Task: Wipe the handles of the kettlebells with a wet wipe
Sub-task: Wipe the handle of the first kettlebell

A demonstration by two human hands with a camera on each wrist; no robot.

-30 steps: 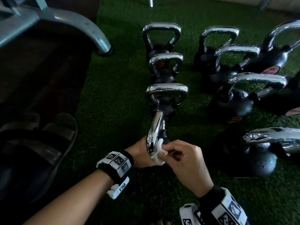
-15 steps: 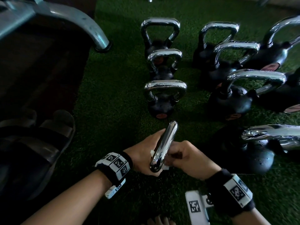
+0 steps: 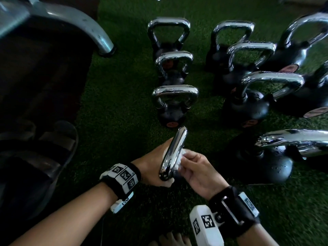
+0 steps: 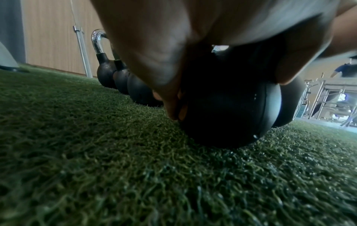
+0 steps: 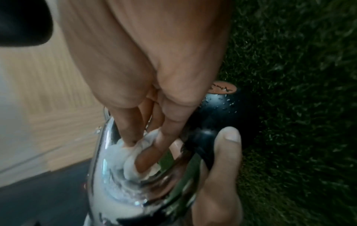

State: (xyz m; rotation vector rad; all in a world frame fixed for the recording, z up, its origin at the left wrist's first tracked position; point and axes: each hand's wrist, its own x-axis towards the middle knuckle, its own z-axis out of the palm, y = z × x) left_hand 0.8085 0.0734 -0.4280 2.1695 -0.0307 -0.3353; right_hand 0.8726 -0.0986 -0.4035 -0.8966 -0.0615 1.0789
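Note:
The nearest small kettlebell stands on green turf, its chrome handle (image 3: pixel 174 150) seen edge-on between my hands. My left hand (image 3: pixel 152 166) grips it low down from the left, fingers (image 4: pixel 170 99) lying on the black ball (image 4: pixel 228 114). My right hand (image 3: pixel 197 167) pinches a crumpled white wet wipe (image 3: pixel 181 157) against the handle's right side. In the right wrist view my fingertips (image 5: pixel 127 126) press the wipe (image 5: pixel 131 152) onto the wet chrome handle (image 5: pixel 108 160); the ball (image 5: pixel 218 107) sits beyond.
Three small kettlebells (image 3: pixel 174 103) stand in a row just beyond. Larger ones (image 3: pixel 248 105) crowd the right, one very close (image 3: pixel 266 162). A grey machine leg (image 3: pixel 92 31) and a dark mat lie at the upper left, a sandal (image 3: pixel 44 157) at the left.
The kettlebell's handle has swung, its far end now pointing up-right. My right hand has slid the wipe from the handle's near end up along its right side.

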